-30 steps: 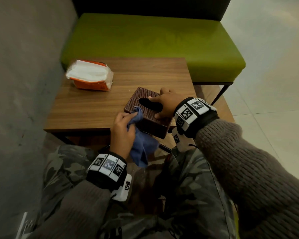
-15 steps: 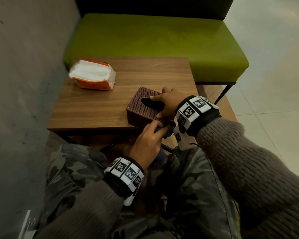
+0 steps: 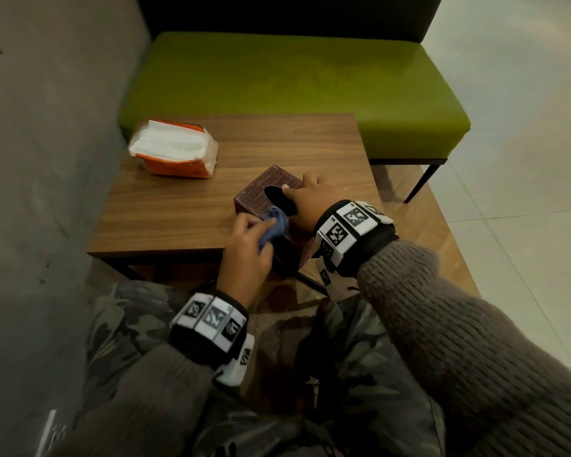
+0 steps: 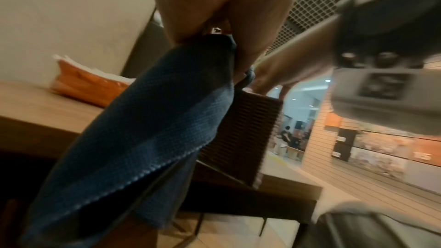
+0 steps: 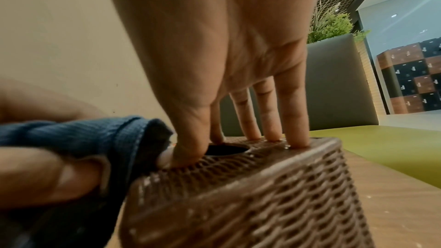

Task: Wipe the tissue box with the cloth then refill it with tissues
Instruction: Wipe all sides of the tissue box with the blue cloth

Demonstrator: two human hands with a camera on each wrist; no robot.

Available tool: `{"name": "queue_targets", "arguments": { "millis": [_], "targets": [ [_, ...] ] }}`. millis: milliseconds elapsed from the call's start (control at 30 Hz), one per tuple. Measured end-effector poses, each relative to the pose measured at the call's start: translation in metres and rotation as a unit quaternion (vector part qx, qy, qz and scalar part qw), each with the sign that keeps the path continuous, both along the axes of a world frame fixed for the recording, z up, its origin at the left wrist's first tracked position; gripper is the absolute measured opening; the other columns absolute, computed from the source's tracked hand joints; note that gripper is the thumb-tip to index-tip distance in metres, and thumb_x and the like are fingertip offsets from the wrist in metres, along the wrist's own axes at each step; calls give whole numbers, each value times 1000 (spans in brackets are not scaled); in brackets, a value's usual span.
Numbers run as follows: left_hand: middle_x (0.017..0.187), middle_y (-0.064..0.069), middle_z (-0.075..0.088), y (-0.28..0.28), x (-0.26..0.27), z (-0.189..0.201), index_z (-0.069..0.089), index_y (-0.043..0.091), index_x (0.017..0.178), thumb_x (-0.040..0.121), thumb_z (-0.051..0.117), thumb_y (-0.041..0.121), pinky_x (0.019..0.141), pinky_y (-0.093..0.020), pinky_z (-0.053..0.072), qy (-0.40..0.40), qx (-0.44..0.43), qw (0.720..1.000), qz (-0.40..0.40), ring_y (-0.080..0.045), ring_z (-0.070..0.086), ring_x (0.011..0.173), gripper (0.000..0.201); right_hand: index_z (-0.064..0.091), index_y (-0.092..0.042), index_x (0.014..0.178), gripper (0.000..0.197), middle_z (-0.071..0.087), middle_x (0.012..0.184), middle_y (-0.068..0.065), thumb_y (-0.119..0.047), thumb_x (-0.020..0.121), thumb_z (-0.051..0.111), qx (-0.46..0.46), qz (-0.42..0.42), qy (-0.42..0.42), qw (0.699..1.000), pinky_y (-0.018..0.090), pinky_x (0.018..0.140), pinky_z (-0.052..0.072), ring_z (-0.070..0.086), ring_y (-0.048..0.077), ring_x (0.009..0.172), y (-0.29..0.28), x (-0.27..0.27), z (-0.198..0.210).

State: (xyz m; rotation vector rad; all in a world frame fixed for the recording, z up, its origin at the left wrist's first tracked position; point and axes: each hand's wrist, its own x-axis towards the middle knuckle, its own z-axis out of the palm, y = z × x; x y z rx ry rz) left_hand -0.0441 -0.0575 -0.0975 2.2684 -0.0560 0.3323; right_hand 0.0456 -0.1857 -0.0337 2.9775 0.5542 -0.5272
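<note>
**Two hands on the box**

Two hands are seen at the near right corner of the table. The box, brown and woven, is set on that corner, its oval opening facing up. The right hand is laid on top of the box with straight fingers pressed down on the lid; the thumb tip is placed at the edge of the opening. Nothing is gripped by this hand.

The cloth, blue, is bunched and pinched in the curled fingers of the left hand and is held against the near upper edge of the box, just beside the right thumb. In the left wrist view the rest of the cloth is seen hanging down past the table edge, in front of the box side.

The tissues, white in an orange pack, are lying at the far left of the table, well apart from the box. A green bench is placed behind the table, and a grey wall is seen to the left.
</note>
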Motion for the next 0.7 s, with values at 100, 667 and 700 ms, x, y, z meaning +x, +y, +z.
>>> {"name": "queue_targets", "arguments": {
  "millis": [100, 667, 700],
  "targets": [
    [103, -9, 49, -4, -12, -6, 63, 5, 115, 79, 58, -8, 82, -12, 39, -24, 1, 1000, -20, -7, 48, 91, 40, 28, -22, 148, 58, 31, 142, 17, -33, 96, 50, -16, 3, -14, 1000, 42, 99, 38, 34, 38, 128, 3, -3, -2],
    [98, -14, 51, 48, 51, 15, 66, 6, 111, 81, 52, -8, 76, -25, 38, 30, 73, 996, -27, -22, 51, 87, 36, 7, -40, 151, 77, 1, 160, 14, -56, 90, 51, -5, 71, 83, 994, 48, 115, 18, 10, 37, 145, -12, 18, -5],
    [101, -14, 51, 46, 46, 11, 65, 6, 113, 82, 53, -5, 77, -23, 37, 34, 57, 998, 2, -20, 50, 88, 35, 6, -41, 151, 77, 3, 159, 14, -58, 89, 50, -9, 68, 75, 995, 49, 114, 20, 11, 37, 144, -11, 17, -5]
  ]
}}
